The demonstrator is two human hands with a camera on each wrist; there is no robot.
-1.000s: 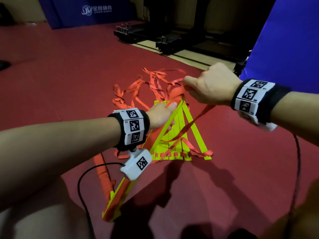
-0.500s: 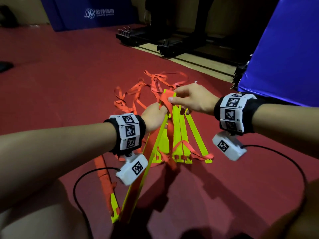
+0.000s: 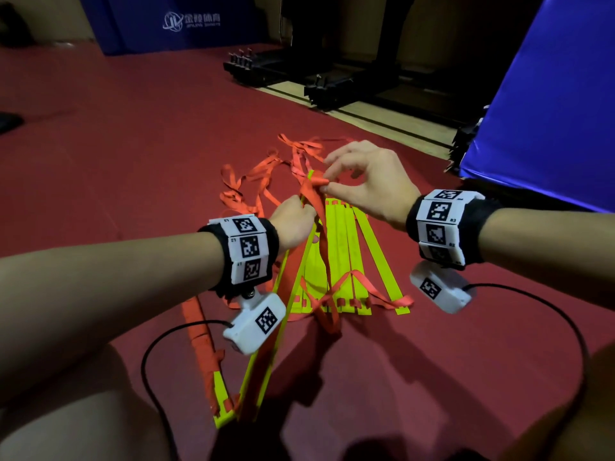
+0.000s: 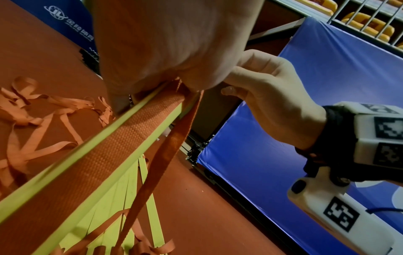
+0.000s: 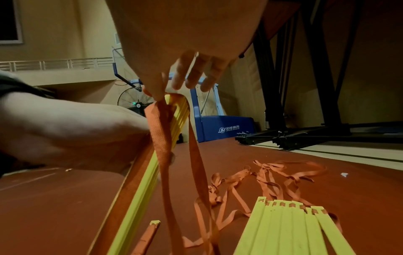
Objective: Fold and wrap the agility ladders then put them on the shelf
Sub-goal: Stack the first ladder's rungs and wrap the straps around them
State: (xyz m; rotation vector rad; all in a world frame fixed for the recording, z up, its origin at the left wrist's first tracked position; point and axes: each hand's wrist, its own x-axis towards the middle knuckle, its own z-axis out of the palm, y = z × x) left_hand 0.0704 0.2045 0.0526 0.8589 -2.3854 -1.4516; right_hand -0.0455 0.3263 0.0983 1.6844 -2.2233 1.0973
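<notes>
Right hand now higher, pinching strap atop left-hand-gripped rung bundle; open floor rightward

Left hand gripping yellow rungs, right hand pinching orange strap

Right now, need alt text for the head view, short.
Left hand grips a tilted bundle of yellow rungs while the right hand pinches an orange strap over its top end. More yellow rungs and loose orange straps lie on the red floor.
</notes>
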